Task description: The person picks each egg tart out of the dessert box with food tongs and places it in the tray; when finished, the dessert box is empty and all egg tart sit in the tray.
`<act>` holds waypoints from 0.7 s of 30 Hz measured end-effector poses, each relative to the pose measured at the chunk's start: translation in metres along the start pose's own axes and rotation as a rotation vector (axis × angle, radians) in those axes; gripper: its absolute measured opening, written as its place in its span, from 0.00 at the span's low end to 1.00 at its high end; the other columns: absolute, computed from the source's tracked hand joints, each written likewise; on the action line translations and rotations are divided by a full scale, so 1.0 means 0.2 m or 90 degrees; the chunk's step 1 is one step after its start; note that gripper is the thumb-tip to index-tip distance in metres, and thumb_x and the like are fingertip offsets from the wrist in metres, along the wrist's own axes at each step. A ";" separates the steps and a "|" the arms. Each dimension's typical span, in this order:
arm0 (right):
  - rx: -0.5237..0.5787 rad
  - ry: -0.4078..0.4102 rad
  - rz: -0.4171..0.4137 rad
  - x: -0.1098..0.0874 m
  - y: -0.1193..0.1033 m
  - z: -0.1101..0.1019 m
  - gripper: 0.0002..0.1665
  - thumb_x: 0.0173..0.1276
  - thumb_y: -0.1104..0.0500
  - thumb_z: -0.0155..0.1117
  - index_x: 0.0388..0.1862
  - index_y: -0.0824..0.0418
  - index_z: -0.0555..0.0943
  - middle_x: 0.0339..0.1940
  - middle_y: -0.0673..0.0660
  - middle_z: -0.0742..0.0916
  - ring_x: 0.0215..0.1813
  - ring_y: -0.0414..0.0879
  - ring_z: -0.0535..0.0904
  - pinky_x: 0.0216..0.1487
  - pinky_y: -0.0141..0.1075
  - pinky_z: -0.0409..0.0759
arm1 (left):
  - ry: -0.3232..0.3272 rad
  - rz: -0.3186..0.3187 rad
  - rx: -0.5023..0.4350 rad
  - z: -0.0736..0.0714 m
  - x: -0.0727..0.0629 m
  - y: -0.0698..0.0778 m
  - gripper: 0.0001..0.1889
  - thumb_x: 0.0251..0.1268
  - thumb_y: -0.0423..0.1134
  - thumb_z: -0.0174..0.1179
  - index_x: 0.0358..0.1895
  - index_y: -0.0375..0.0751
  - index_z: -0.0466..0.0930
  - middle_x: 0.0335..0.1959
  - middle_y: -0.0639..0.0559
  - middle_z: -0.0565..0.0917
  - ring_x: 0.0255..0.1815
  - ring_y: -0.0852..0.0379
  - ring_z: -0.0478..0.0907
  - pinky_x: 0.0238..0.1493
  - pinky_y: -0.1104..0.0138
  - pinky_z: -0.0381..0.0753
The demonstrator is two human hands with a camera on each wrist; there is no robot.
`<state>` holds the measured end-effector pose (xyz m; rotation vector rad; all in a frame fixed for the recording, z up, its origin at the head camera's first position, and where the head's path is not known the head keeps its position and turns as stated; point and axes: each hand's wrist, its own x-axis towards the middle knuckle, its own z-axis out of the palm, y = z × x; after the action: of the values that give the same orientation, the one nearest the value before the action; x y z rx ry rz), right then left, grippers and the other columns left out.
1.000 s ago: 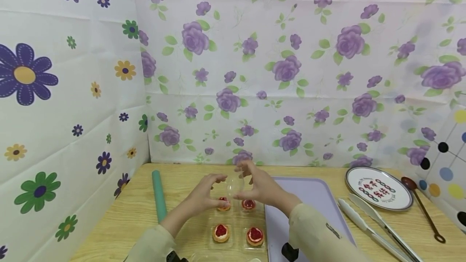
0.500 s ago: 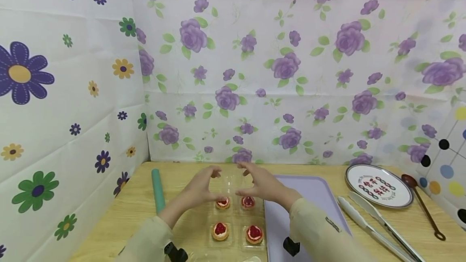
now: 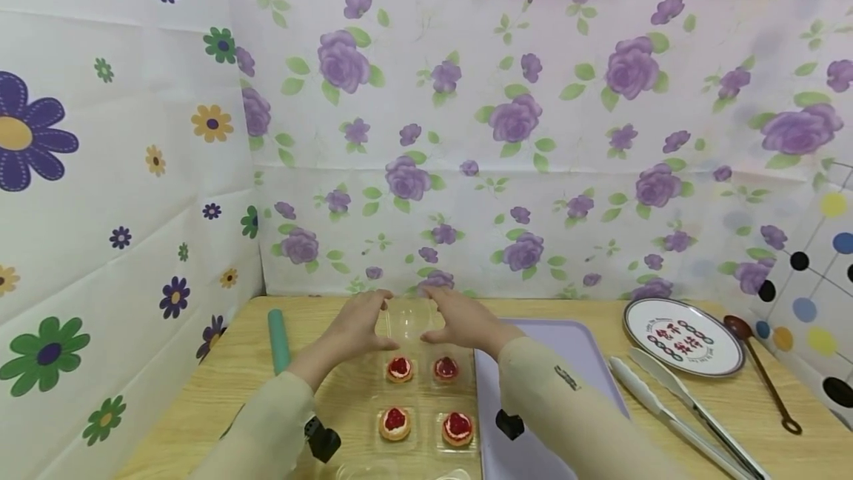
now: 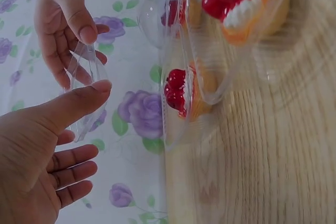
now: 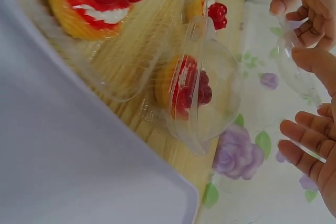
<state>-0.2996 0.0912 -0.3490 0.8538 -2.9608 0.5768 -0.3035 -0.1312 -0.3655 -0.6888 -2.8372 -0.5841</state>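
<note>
In the head view, my left hand [image 3: 353, 326] and right hand [image 3: 463, 321] hold a clear plastic dome lid [image 3: 408, 323] between them, raised behind the tarts. Thumb and fingers of each hand are at one of its edges. The left wrist view shows the lid [image 4: 86, 90] nearly edge-on. Below stand several red-topped tarts with white cream: back left [image 3: 400, 369], back right [image 3: 446, 369], front left [image 3: 395, 423], front right [image 3: 457, 428]. Each sits in a clear plastic holder. A clear dome [image 5: 223, 90] covers the back right tart in the right wrist view.
A lilac tray [image 3: 553, 347] lies right of the tarts. Farther right are metal tongs [image 3: 686, 406], a patterned plate [image 3: 684, 337] and a brown spoon [image 3: 766, 376]. A green roll [image 3: 278, 339] lies at left. Clear plastic pieces [image 3: 366, 471] show at the front edge.
Both hands have moved the lid slightly left and away, toward the back wall. The lid has turned from a slant to face the head camera more squarely. The head view has shifted a little right.
</note>
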 end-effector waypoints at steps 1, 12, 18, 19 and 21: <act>-0.003 -0.003 0.006 0.01 0.00 0.00 0.50 0.61 0.44 0.69 0.75 0.61 0.58 0.70 0.62 0.71 0.64 0.55 0.75 0.62 0.50 0.76 | -0.005 -0.003 0.002 0.00 0.01 -0.01 0.43 0.42 0.47 0.77 0.64 0.36 0.67 0.49 0.45 0.81 0.54 0.44 0.74 0.59 0.52 0.73; -0.055 -0.039 0.093 0.12 0.02 0.10 0.53 0.61 0.44 0.69 0.77 0.60 0.53 0.73 0.64 0.68 0.72 0.58 0.66 0.71 0.50 0.67 | -0.030 -0.021 0.023 0.08 0.09 -0.07 0.41 0.43 0.45 0.77 0.62 0.37 0.68 0.48 0.43 0.81 0.51 0.44 0.76 0.56 0.54 0.76; -0.029 -0.042 0.134 0.15 0.02 0.14 0.51 0.62 0.47 0.69 0.76 0.59 0.54 0.70 0.65 0.72 0.69 0.59 0.70 0.70 0.50 0.67 | -0.043 -0.037 0.009 0.11 0.12 -0.09 0.40 0.43 0.44 0.77 0.62 0.39 0.68 0.48 0.43 0.81 0.50 0.45 0.77 0.54 0.54 0.77; -0.023 -0.042 0.139 0.15 0.01 0.14 0.50 0.62 0.48 0.69 0.76 0.58 0.55 0.69 0.65 0.73 0.69 0.59 0.71 0.70 0.50 0.68 | -0.045 -0.041 0.007 0.11 0.12 -0.10 0.40 0.43 0.43 0.77 0.62 0.40 0.68 0.49 0.43 0.81 0.50 0.45 0.77 0.55 0.54 0.77; -0.015 -0.049 0.151 0.15 0.01 0.15 0.49 0.62 0.48 0.68 0.76 0.58 0.55 0.69 0.64 0.74 0.68 0.58 0.71 0.70 0.50 0.68 | -0.049 -0.050 0.002 0.12 0.12 -0.11 0.39 0.44 0.43 0.77 0.62 0.40 0.68 0.50 0.43 0.81 0.52 0.45 0.77 0.56 0.54 0.77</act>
<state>-0.3236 0.0662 -0.3736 0.5366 -3.1566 0.5253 -0.3375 -0.1302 -0.3890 -0.6138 -2.9469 -0.5776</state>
